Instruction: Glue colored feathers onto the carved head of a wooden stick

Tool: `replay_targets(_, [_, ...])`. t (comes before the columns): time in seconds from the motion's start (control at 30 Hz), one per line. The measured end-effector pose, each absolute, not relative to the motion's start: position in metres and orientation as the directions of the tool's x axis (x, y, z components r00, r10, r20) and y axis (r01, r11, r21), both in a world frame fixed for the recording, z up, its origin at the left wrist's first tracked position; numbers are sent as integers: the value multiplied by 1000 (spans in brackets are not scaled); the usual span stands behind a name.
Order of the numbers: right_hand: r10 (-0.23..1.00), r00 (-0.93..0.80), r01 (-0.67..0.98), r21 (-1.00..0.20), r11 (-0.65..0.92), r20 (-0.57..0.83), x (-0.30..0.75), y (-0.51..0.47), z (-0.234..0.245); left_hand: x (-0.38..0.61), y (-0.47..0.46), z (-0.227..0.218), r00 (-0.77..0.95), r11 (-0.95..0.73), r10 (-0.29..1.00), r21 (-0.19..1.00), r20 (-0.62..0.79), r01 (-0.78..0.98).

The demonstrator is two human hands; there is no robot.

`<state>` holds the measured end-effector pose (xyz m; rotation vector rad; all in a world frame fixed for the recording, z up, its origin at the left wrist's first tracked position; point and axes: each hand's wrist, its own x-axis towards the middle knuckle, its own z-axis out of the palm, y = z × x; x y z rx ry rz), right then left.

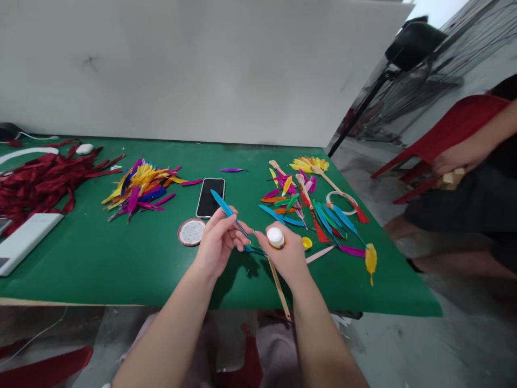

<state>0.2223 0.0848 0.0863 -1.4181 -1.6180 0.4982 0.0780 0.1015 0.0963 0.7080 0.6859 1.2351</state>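
Note:
My left hand (218,240) pinches a blue feather (221,202) near its quill, the vane pointing up and left. In my right hand (290,253) is a small white bottle (275,236), its round white end facing me. The right fingertips come close to the feather's quill end; whether they touch it I cannot tell. Beneath the hands lies a wooden stick (279,288), slanting toward the table's front edge, with blue-green feathers near its far end, partly hidden. Beside the right hand sits a small yellow cap (307,243).
Left lie a feather pile (141,186), dark red ribbons (44,178) and a white box (28,242). A phone (205,198) and round lid (191,231) are nearer. Right are loose feathers (323,218), feathered sticks (319,171) and a white ring (329,198). A person's hand (460,159) shows.

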Motion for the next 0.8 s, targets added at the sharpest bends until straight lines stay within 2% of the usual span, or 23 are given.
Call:
replay_targets(0.23, [871, -29, 649, -653, 389, 490, 222, 84, 83, 80, 98, 98, 246, 225, 966, 735, -82, -639])
replay_targets(0.43, [804, -127, 720, -503, 478, 581, 217, 83, 85, 79, 95, 98, 394, 375, 912, 624, -114, -686])
replay_targets(0.6, [771, -160, 739, -443, 508, 617, 216, 82, 84, 80, 96, 95, 437, 384, 894, 674, -100, -630])
replay_targets(0.8, [771, -157, 725, -458, 514, 617, 217, 80, 85, 82, 96, 93, 450, 377, 889, 685, -79, -624])
